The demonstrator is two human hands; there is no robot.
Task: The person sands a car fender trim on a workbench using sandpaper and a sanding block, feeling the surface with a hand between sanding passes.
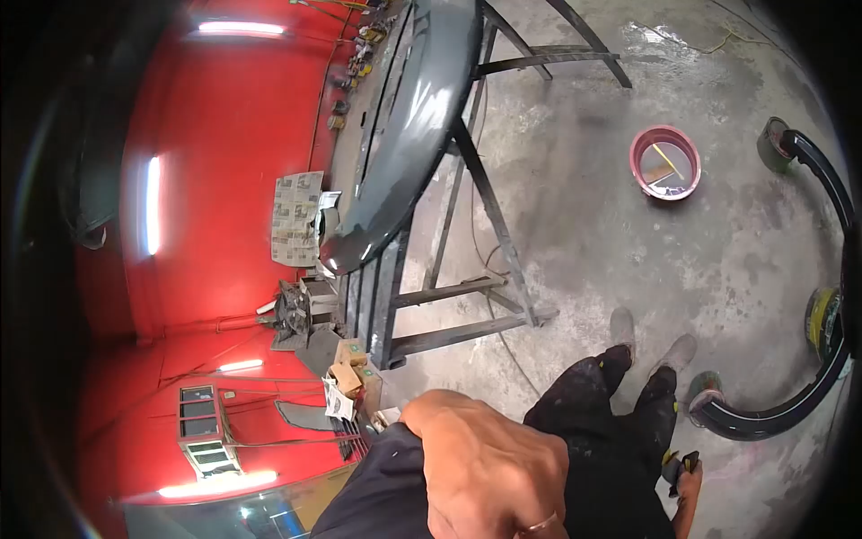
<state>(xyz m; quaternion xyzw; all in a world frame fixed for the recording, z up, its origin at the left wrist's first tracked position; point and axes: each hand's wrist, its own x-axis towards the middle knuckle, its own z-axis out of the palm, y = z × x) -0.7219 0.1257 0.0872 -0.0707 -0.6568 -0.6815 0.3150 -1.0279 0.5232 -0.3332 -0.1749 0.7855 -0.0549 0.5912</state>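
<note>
In the head view, the right hand is low near the right side, wrapped around a small dark tool marked with yellow. The tool sticks out beyond the fingers, up and to the left in the view, beside the person's dark trousers. Its longer part runs roughly up and down the view with a slight lean; which end is its front I cannot tell, as it is too small. The left hand looms large at the bottom middle, very close to the camera, a thin band showing near its lower edge. Its fingers cannot be made out (the lower frame edge cuts them off), so whether it is wide, narrow or holding something I cannot tell.

Farther off, a glossy dark panel lies on a dark metal stand, its long axis slanting from top centre down to the left. On the concrete floor, a pink bucket holds liquid and a yellow stick. A black curved part arcs along the right side.
</note>
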